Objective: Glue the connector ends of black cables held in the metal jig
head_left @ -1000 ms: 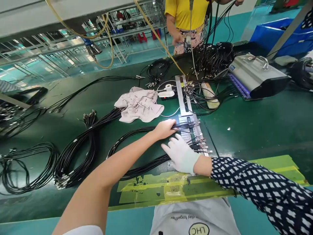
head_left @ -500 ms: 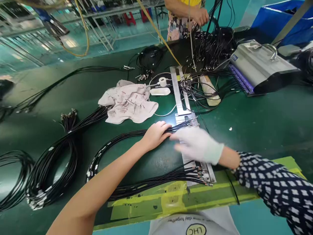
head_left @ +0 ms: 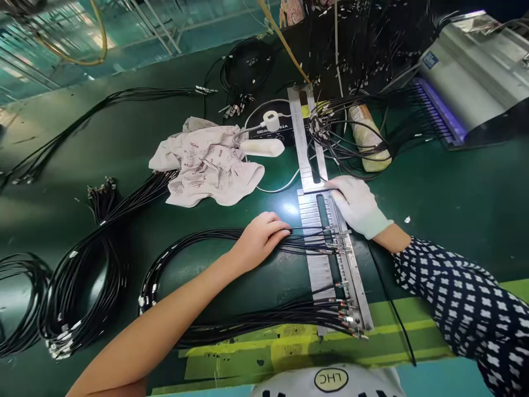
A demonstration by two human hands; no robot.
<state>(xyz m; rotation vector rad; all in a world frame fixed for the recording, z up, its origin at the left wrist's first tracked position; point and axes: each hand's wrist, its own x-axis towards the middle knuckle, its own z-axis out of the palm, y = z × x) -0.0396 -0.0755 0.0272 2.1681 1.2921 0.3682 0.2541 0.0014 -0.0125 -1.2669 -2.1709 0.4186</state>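
My bare left hand (head_left: 262, 237) is closed around a bundle of black cables (head_left: 206, 234). Their metal-tipped ends lie across a slotted metal jig (head_left: 316, 270), spread along its comb-like grooves. My right hand (head_left: 357, 204), in a white glove, has its fingertips pinched at the jig's far end, where it meets a second metal plate (head_left: 303, 149). Whether a cable end is also under those fingertips is hidden. Closer to me, another group of black cables (head_left: 256, 320) rests with its connector ends on the jig's near part.
A crumpled printed cloth (head_left: 210, 165) lies left of a white handle-shaped piece (head_left: 262, 147). Coiled cables (head_left: 82, 298) sit at left. A tape-wrapped roll (head_left: 370, 138) and a grey machine with purple bristles (head_left: 475, 77) stand at right. Yellow-green tape (head_left: 289, 347) covers the table's front edge.
My right hand has moved away from the cables to the jig's far end. My left hand stays on the bundle, whose ends are now more spread out. The view has tilted down.
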